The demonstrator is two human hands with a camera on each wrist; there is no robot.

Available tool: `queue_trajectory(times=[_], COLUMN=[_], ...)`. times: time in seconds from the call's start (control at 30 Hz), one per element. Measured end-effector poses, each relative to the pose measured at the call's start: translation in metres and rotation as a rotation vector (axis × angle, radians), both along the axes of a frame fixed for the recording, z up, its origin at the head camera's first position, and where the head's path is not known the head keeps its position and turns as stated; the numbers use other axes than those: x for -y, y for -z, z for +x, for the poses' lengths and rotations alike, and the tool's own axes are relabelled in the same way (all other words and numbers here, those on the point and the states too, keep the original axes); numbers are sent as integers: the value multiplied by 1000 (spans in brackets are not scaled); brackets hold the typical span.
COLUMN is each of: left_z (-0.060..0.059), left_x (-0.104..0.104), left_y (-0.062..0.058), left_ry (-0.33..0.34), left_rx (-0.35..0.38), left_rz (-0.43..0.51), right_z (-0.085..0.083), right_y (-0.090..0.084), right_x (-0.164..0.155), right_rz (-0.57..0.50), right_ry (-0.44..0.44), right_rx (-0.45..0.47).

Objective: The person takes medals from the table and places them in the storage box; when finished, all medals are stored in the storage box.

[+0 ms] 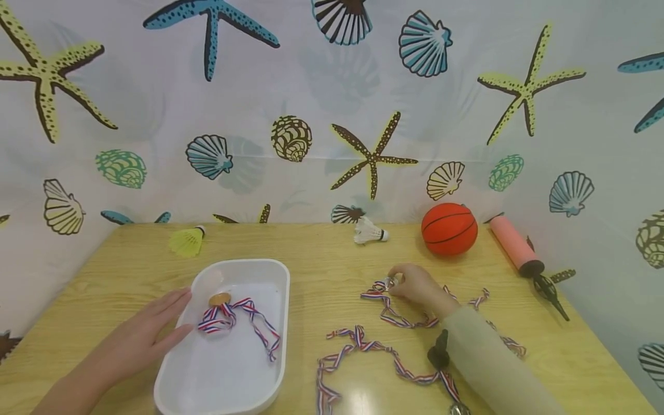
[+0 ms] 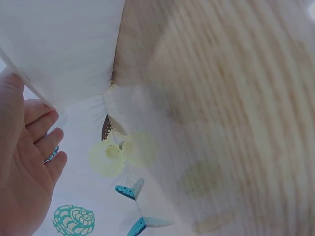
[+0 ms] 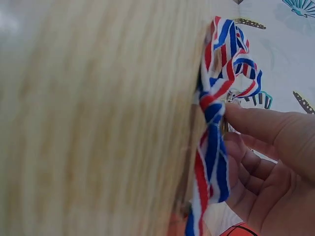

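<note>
My right hand [image 1: 417,288] is low over the wooden table, pinching a medal [image 1: 390,282] between thumb and fingertips. Its knotted red, white and blue ribbon [image 3: 214,123] trails along the tabletop. On the left, my left hand [image 1: 147,328] rests at the left rim of a white tray [image 1: 282,323], its fingers fairly straight and the thumb over the edge. Inside that tray lies a bronze-coloured medal [image 1: 220,299] with its striped ribbon [image 1: 254,314]. Another ribbon [image 1: 410,374] lies nearer me, with a medal [image 1: 459,408] at its end, partly cut off by the frame.
At the back stand a yellow shuttlecock [image 1: 188,242], a white shuttlecock [image 1: 369,231] and a small red basketball [image 1: 449,229]. A pink hand pump [image 1: 516,245] lies along the right edge. Further ribbon [image 1: 513,346] lies beyond my right sleeve. A patterned curtain [image 1: 311,190] hangs behind the table.
</note>
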State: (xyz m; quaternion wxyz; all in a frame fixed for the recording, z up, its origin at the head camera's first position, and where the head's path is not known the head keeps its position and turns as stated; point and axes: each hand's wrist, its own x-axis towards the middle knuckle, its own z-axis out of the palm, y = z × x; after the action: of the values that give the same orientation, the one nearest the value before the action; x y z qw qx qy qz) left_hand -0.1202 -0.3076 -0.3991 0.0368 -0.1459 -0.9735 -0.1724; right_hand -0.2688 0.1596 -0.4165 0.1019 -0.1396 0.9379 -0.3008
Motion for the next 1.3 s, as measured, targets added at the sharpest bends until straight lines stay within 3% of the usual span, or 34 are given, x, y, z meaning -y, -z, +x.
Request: queue_trajectory(times=[0.17,0.37,0.7,0.93,1.17,1.3], left_z=[1,0,-1,1,1,0], left_x=[-1,-1,-1,-2,-1,-1], left_y=[-2,-1,-1,-2,-1,0], left_ry=[0,-1,4,-1,8,10], left_rx=[-5,1,7,7,-13,-25], left_rz=[-1,-12,-10,-10,-10,-8], right_z=[-1,1,20,30,30,27], right_y=[-3,-10,-16,-22,-33,-53], right_x=[-1,-4,-10,-5,7,17], right_rz=[-21,-117,-330,-400,-599,-739], right_ry=[34,46,-48,-82,-124,-132], right_rx=[-3,100,305,353,383,379])
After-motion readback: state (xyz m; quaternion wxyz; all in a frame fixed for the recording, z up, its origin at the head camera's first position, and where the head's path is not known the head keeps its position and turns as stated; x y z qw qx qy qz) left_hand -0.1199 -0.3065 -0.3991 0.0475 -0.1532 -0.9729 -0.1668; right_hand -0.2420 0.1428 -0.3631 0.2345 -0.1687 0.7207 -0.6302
